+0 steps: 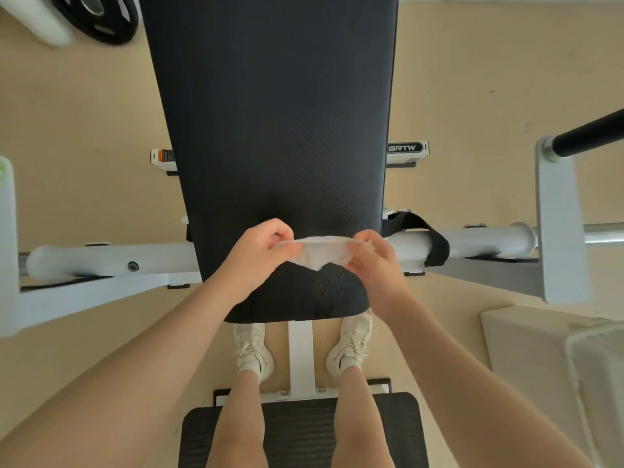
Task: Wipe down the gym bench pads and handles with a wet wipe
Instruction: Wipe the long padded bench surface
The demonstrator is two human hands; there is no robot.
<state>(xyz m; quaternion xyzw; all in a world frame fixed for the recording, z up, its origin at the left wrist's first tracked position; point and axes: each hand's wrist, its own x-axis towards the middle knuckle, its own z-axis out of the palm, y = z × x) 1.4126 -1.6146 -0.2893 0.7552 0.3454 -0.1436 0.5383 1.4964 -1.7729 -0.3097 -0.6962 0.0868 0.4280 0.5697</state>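
Observation:
A long black bench pad (pixel 273 106) runs away from me up the middle of the view, with a smaller black seat pad (pixel 304 295) at its near end. Above the gap between the two pads I hold a white wet wipe (pixel 319 253) stretched between both hands. My left hand (pixel 263 246) pinches its left end and my right hand (pixel 371 256) pinches its right end. A black handle bar (pixel 587 133) sticks out at the right on a white bracket (pixel 557 224).
White frame tubes (pixel 111 261) cross under the bench to left and right, one wrapped by a black strap (pixel 429 238). A weight plate (pixel 98 15) lies at the top left. My feet in white shoes (pixel 251 349) straddle the white post. A white box (pixel 533 352) sits at right.

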